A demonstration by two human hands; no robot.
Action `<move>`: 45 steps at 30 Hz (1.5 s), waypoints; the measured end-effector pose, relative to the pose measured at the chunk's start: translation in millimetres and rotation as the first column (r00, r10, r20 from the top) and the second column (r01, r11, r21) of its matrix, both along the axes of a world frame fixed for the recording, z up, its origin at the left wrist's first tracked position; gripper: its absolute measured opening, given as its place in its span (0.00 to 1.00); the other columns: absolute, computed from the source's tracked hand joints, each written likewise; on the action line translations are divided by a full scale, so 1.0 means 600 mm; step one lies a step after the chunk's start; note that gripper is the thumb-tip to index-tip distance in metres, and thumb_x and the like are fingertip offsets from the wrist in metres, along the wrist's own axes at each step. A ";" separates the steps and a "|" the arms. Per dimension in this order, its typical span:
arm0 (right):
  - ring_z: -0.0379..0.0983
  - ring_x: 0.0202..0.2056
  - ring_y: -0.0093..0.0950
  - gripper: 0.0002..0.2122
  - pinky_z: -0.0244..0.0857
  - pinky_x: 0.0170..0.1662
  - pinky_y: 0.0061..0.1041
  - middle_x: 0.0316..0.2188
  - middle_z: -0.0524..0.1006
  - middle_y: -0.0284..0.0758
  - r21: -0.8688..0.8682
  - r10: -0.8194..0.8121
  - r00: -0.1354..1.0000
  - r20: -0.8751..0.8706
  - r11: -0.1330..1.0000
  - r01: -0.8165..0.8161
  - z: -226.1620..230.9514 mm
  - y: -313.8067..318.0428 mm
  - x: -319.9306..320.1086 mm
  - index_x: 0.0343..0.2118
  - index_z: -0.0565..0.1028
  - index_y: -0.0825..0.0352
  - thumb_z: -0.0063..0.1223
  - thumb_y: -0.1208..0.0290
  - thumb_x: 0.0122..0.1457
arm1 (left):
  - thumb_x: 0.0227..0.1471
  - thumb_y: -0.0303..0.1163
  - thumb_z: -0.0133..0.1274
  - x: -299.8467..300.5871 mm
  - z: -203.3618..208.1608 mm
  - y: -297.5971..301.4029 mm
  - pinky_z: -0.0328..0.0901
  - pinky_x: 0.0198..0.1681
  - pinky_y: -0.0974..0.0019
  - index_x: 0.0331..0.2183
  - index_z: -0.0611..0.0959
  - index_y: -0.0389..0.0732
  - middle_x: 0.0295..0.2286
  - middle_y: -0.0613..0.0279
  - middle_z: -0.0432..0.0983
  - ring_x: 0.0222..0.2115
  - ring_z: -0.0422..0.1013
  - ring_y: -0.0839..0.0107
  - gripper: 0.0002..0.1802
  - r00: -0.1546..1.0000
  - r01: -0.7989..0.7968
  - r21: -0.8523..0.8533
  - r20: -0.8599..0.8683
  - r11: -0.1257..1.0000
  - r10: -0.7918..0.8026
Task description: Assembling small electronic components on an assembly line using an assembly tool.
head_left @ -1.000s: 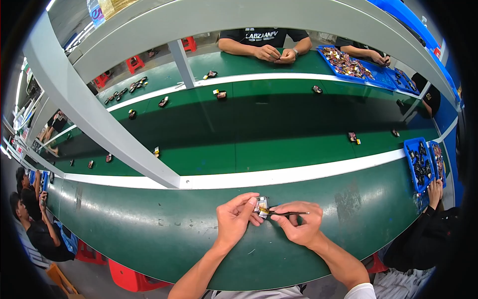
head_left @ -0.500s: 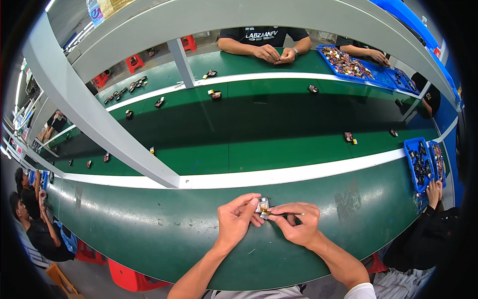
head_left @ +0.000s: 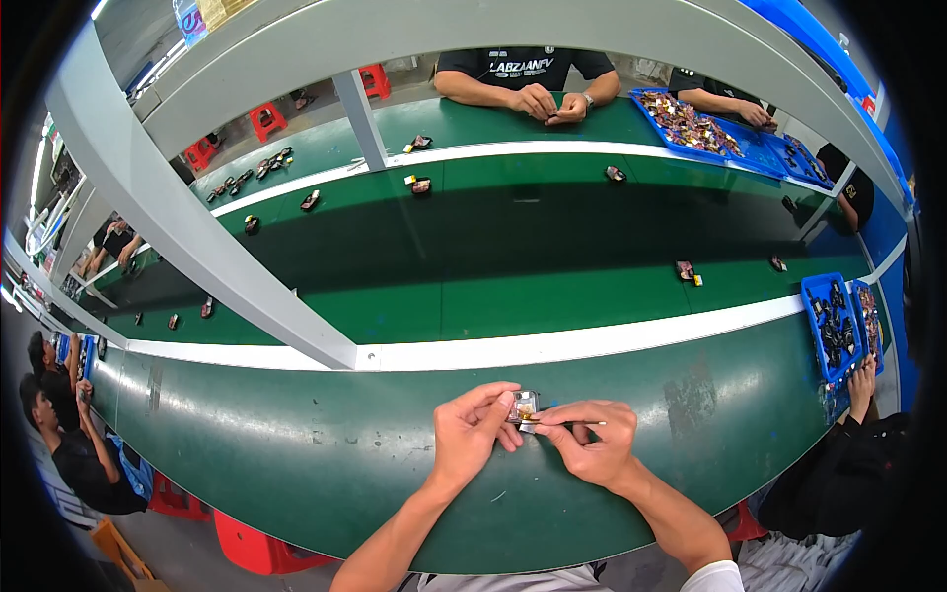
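Above the near green worktop, my left hand [head_left: 466, 432] pinches a small dark-edged electronic unit [head_left: 526, 402] between thumb and fingers. Its upper face looks shiny, with a brownish-gold patch; finer details are too small to make out. My right hand [head_left: 600, 446] is closed around a thin, stick-like tool [head_left: 584, 423], held nearly level. The tool's inner end meets the lower part of the unit, partly covered by my fingertips. Whether it is tweezers or a single rod, I cannot tell.
Beyond the worktop [head_left: 296, 424] runs a green conveyor belt [head_left: 552, 311] carrying several small units [head_left: 686, 270]. A grey frame post [head_left: 227, 257] slants at left. Blue trays [head_left: 835, 331] of parts stand at right, beside a co-worker's hand [head_left: 862, 385]. Another person [head_left: 538, 89] works across the belt.
Units on the belt have shifted slightly to the left. The unit in my left hand is turned a little; both hands stay almost in place.
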State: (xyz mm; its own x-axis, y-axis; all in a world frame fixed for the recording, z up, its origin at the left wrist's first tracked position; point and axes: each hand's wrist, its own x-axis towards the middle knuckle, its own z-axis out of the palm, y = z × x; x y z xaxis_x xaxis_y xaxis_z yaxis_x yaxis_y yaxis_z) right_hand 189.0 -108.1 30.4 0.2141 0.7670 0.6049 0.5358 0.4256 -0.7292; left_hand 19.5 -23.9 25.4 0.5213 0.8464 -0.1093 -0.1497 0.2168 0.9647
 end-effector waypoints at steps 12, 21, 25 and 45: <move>0.62 0.11 0.13 0.05 0.53 0.15 0.16 0.25 0.85 0.31 -0.053 -0.021 1.000 -0.016 0.998 0.020 0.002 -0.005 -0.001 0.26 0.83 0.65 0.70 0.80 0.47 | 0.58 0.22 0.58 -0.002 0.009 -0.001 0.62 0.17 0.77 0.46 0.81 0.29 0.23 0.64 0.79 0.18 0.71 0.82 0.14 0.994 0.070 0.036 -0.085 0.997 -0.067; 0.62 0.11 0.14 0.06 0.55 0.15 0.16 0.24 0.84 0.31 0.011 -0.005 1.000 -0.031 1.000 0.005 -0.004 0.001 -0.009 0.27 0.83 0.65 0.69 0.81 0.46 | 0.57 0.22 0.58 0.000 0.008 -0.003 0.61 0.16 0.77 0.45 0.81 0.29 0.22 0.63 0.79 0.17 0.71 0.82 0.13 0.988 0.023 0.050 -0.154 0.999 -0.015; 0.61 0.11 0.14 0.06 0.54 0.16 0.16 0.24 0.84 0.31 0.021 -0.019 1.000 -0.023 1.000 0.019 -0.009 -0.002 -0.008 0.27 0.84 0.65 0.69 0.82 0.46 | 0.57 0.21 0.58 0.003 0.006 -0.002 0.62 0.16 0.77 0.44 0.82 0.29 0.23 0.62 0.80 0.17 0.71 0.81 0.12 0.994 0.045 0.055 -0.105 0.997 -0.039; 0.58 0.10 0.18 0.06 0.53 0.16 0.22 0.12 0.71 0.27 0.070 -0.225 0.967 -0.116 0.970 0.234 -0.042 0.019 0.035 0.30 0.83 0.63 0.70 0.75 0.49 | 0.54 0.39 0.59 0.126 0.034 0.290 0.73 0.38 0.48 0.40 0.81 0.35 0.39 0.46 0.77 0.34 0.77 0.42 0.18 0.357 0.159 0.895 -0.446 0.417 0.821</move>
